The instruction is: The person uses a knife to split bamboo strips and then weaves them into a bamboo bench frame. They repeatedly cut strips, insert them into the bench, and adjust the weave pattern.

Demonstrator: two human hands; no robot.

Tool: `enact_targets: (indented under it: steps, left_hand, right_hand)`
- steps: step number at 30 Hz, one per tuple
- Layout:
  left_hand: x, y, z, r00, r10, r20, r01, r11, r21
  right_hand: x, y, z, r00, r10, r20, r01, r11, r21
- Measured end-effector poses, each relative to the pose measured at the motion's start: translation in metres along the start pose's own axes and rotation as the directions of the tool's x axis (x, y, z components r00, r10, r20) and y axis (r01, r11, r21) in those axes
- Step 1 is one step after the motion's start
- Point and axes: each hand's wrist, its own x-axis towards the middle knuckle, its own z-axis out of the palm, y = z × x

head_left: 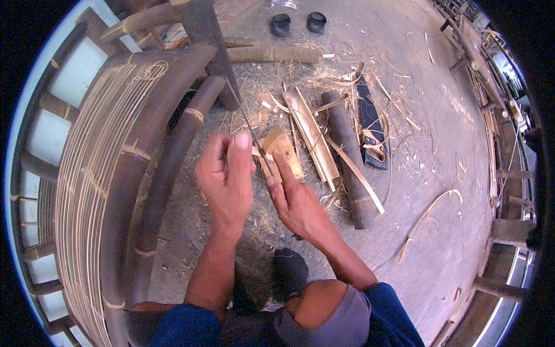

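Observation:
Both my hands work close together in the middle. My right hand (298, 202) is closed, its index finger stretched forward along a broad, pale-reflecting blade; a dark handle end shows below the palm, so it looks like a knife (274, 139). A thin dark strip (251, 126) slants from the bench leg down to my right thumb. My left hand (224, 182) is slightly blurred, thumb raised and fingers curled. A short pale bamboo strip (258, 152) runs from its fingers toward the blade. Beneath the hands lies a yellowish wooden block (291, 151) on the floor.
A dark bamboo bench (153, 115) with long thin strips on it stands left. Right of the block lie a split bamboo half (312, 133), a dark bamboo pole (347, 150) and a handsaw (372, 121). Shavings cover the floor. A bamboo log (277, 54) and sandals (316, 23) lie beyond.

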Motion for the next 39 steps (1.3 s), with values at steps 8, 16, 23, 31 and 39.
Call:
enact_targets:
  steps: [8, 16, 23, 31, 39]
  left_hand:
    - [0.002, -0.006, 0.000, 0.975, -0.064, -0.213, 0.041, 0.993, -0.112]
    - [0.001, -0.020, -0.007, 0.979, 0.026, -0.200, -0.063, 0.982, -0.180]
    - [0.008, -0.027, -0.007, 0.973, -0.037, -0.227, -0.027, 0.962, -0.272]
    - [0.017, -0.032, -0.014, 0.965, -0.051, -0.257, -0.052, 0.925, -0.376]
    - [0.026, -0.035, -0.016, 0.963, -0.072, -0.259, -0.068, 0.867, -0.494]
  right_hand:
    - [-0.016, 0.016, 0.021, 0.992, -0.103, -0.067, 0.104, 0.995, 0.008]
    - [0.013, 0.026, 0.021, 0.993, 0.054, -0.100, -0.064, 0.993, -0.100]
    - [0.022, 0.053, 0.045, 0.988, -0.121, -0.100, 0.125, 0.991, 0.042]
    - [0.024, 0.041, 0.038, 0.958, -0.287, 0.012, 0.287, 0.958, 0.004]
    - [0.030, 0.087, 0.053, 0.994, -0.102, -0.027, 0.101, 0.993, -0.057]
